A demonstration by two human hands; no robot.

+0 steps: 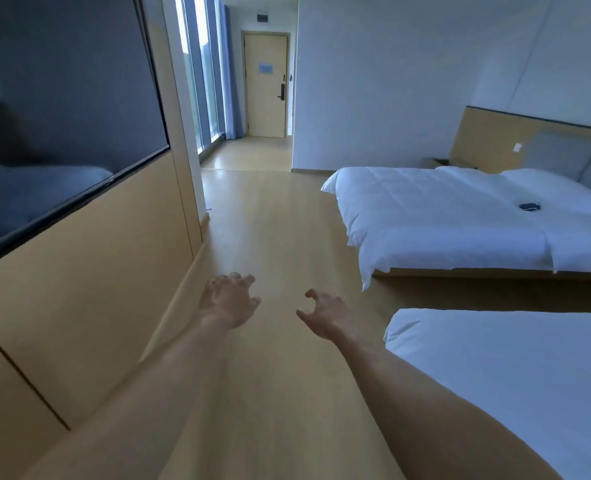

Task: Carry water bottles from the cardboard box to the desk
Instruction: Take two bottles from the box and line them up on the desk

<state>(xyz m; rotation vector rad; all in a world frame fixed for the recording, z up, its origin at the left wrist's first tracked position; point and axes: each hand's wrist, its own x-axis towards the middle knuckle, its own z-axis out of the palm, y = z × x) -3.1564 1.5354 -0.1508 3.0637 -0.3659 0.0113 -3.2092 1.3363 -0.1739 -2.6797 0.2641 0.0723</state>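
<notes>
Left hand point(227, 299) and right hand point(325, 315) stretched out over the wooden floor point(276, 216), fingers loosely curled and spread, nothing held. No water bottles, cardboard box or desk anywhere in view, so their whereabouts could not be told. Two white beds point(460, 216) on the right, a dark screen point(62, 109) on the left, a door point(265, 84) far off. Judged between trips, empty-handed; share of bottles moved not shown.

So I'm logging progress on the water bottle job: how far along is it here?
Nothing looks done: no bottle, cardboard box or desk is in view. Nothing is in hand: left hand and right hand are held out with nothing in them, fingers loosely curled, over the wooden floor beside two beds. Every carry is left.
</notes>
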